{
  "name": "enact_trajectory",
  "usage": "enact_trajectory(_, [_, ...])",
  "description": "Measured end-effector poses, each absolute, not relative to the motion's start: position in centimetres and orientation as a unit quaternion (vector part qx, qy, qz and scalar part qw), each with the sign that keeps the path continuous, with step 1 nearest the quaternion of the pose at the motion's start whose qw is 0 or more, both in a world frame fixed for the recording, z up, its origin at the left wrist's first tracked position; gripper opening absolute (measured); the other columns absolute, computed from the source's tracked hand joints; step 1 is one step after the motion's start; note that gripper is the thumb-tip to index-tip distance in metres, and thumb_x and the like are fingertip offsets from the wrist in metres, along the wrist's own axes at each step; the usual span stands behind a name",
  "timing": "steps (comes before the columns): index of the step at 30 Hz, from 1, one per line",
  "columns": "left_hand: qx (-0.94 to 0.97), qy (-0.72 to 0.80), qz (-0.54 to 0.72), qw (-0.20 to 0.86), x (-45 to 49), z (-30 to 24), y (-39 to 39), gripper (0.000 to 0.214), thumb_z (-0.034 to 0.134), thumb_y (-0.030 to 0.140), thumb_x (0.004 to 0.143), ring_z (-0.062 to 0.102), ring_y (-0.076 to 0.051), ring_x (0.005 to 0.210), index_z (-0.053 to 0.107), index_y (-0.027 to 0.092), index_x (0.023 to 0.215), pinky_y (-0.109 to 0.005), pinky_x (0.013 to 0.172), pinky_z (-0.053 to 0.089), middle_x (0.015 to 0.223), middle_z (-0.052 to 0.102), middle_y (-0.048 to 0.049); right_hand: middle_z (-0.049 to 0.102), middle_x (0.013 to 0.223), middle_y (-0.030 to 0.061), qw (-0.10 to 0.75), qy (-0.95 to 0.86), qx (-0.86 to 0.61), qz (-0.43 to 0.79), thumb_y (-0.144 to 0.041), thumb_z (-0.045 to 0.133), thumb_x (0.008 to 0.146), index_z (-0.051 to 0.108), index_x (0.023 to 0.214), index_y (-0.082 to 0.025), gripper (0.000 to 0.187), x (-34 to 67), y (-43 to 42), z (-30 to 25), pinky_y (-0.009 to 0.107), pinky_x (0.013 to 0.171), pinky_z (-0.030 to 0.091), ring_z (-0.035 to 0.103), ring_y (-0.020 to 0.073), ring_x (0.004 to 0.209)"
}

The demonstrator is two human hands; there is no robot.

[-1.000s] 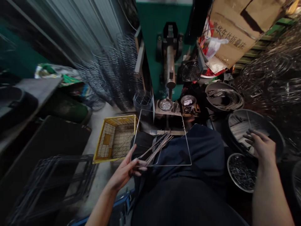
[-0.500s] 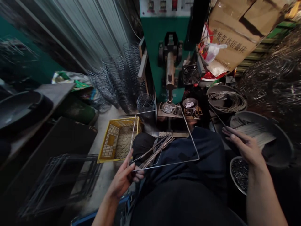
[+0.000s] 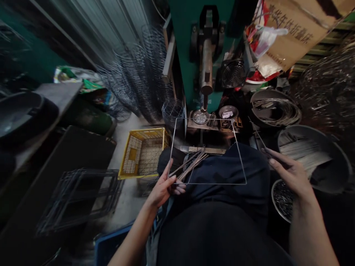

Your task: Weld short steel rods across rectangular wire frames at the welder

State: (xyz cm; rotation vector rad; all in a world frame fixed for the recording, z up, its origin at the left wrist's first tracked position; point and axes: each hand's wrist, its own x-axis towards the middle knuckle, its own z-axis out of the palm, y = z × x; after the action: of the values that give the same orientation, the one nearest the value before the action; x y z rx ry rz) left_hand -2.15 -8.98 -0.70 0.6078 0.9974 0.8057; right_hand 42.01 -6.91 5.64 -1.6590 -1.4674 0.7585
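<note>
Holding a rectangular wire frame (image 3: 216, 183) above the lap, the left hand (image 3: 165, 184) grips its near left corner; the right hand (image 3: 292, 168), well apart, pinches a thin rod (image 3: 260, 137). At right, a large dark basin (image 3: 340, 162) contains straight rods, a pan (image 3: 264, 113) curved wires, a pale-rimmed bowl (image 3: 274, 203) small metal pieces. A dish (image 3: 193, 117) of shiny bits sits on a small worktop (image 3: 194, 126) below a green machine (image 3: 185, 55). Left, a yellow crate (image 3: 133, 153) stands near the corrugated wall (image 3: 111, 33).

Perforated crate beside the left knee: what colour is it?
The perforated crate is yellow, seen best in the head view.
</note>
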Motion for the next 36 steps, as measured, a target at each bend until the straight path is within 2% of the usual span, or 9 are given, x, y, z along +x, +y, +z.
enact_trajectory(9, [0.300, 0.447, 0.355, 0.765, -1.9, 0.0, -8.9, 0.092, 0.060, 0.031, 0.090, 0.071, -0.022, 0.059, -0.004, 0.029, 0.156, -0.026, 0.050, 0.053, 0.076, 0.075, -0.0097, 0.070, 0.119, 0.0101, 0.384, -0.604, -0.649, 0.257, -0.048, 0.067, 0.086, 0.069, 0.122, -0.019, 0.046, 40.4, -5.5, 5.1, 0.040, 0.098, 0.054, 0.067, 0.0273, 0.110])
enact_trajectory(13, [0.344, 0.459, 0.359, 0.736, -3.3, 1.0, -4.6, 0.084, 0.062, 0.027, 0.085, 0.060, -0.017, 0.044, 0.018, 0.018, 0.156, -0.022, 0.041, 0.048, 0.059, 0.068, -0.0033, 0.069, 0.121, 0.0099, 0.398, -0.620, -0.643, 0.209, -0.046, 0.063, 0.089, 0.066, 0.125, -0.018, 0.046, 40.6, -4.4, 5.3, 0.040, 0.100, 0.052, 0.066, 0.0252, 0.112])
enact_trajectory(18, [0.359, 0.418, 0.379, 0.743, -2.2, 0.8, 3.1, 0.074, 0.062, 0.025, 0.078, 0.045, -0.010, 0.035, 0.039, 0.006, 0.146, -0.016, 0.032, 0.032, 0.046, 0.054, 0.0042, 0.065, 0.130, 0.0068, 0.337, -0.714, -0.592, 0.162, -0.038, 0.061, 0.092, 0.061, 0.132, -0.023, 0.043, 38.6, -5.0, 1.9, 0.037, 0.105, 0.048, 0.063, 0.0222, 0.117])
enact_trajectory(20, [0.345, 0.416, 0.413, 0.733, -0.1, 0.8, 4.7, 0.064, 0.064, 0.026, 0.077, 0.040, -0.008, 0.035, 0.051, 0.004, 0.136, -0.016, 0.034, 0.029, 0.044, 0.049, 0.0067, 0.065, 0.129, 0.0062, 0.310, -0.750, -0.560, 0.168, -0.037, 0.061, 0.093, 0.060, 0.133, -0.024, 0.042, 36.9, -5.9, -1.0, 0.035, 0.103, 0.049, 0.064, 0.0215, 0.116])
enact_trajectory(23, [0.333, 0.451, 0.450, 0.695, 4.5, 0.5, 3.7, 0.045, 0.072, 0.028, 0.075, 0.046, -0.006, 0.043, 0.063, 0.008, 0.114, -0.016, 0.043, 0.036, 0.051, 0.053, 0.0058, 0.064, 0.130, 0.0057, 0.259, -0.762, -0.574, 0.152, -0.039, 0.062, 0.093, 0.060, 0.133, -0.026, 0.042, 34.6, -6.8, -5.1, 0.034, 0.095, 0.054, 0.066, 0.0224, 0.113])
enact_trajectory(26, [0.346, 0.465, 0.400, 0.710, 9.5, -0.6, -0.8, 0.047, 0.078, 0.031, 0.072, 0.056, -0.009, 0.056, 0.059, 0.015, 0.113, -0.020, 0.053, 0.046, 0.070, 0.063, 0.0023, 0.063, 0.133, 0.0051, 0.232, -0.738, -0.621, 0.128, -0.044, 0.062, 0.092, 0.059, 0.132, -0.028, 0.043, 33.5, -6.6, -7.0, 0.033, 0.089, 0.056, 0.067, 0.0234, 0.110])
enact_trajectory(29, [0.339, 0.452, 0.290, 0.772, 13.2, -2.3, -5.9, 0.052, 0.080, 0.034, 0.071, 0.065, -0.016, 0.075, 0.055, 0.017, 0.113, -0.024, 0.059, 0.050, 0.087, 0.066, -0.0026, 0.065, 0.129, 0.0056, 0.249, -0.714, -0.642, 0.123, -0.047, 0.060, 0.093, 0.059, 0.131, -0.027, 0.043, 33.2, -5.7, -7.1, 0.032, 0.089, 0.056, 0.068, 0.0236, 0.108])
enact_trajectory(33, [0.324, 0.430, 0.250, 0.805, 15.4, -3.6, -9.0, 0.045, 0.074, 0.038, 0.078, 0.069, -0.020, 0.078, 0.047, 0.019, 0.108, -0.028, 0.060, 0.052, 0.095, 0.067, -0.0063, 0.068, 0.125, 0.0065, 0.279, -0.688, -0.657, 0.127, -0.050, 0.058, 0.093, 0.061, 0.128, -0.026, 0.043, 32.9, -4.9, -7.1, 0.034, 0.093, 0.055, 0.068, 0.0235, 0.107])
enact_trajectory(36, [0.317, 0.427, 0.287, 0.797, 15.7, -3.4, -8.8, 0.049, 0.074, 0.030, 0.077, 0.068, -0.018, 0.074, 0.040, 0.023, 0.110, -0.027, 0.061, 0.050, 0.097, 0.069, -0.0053, 0.068, 0.125, 0.0061, 0.301, -0.671, -0.665, 0.135, -0.051, 0.057, 0.093, 0.062, 0.128, -0.025, 0.043, 32.5, -4.6, -7.3, 0.035, 0.094, 0.055, 0.068, 0.0234, 0.107])
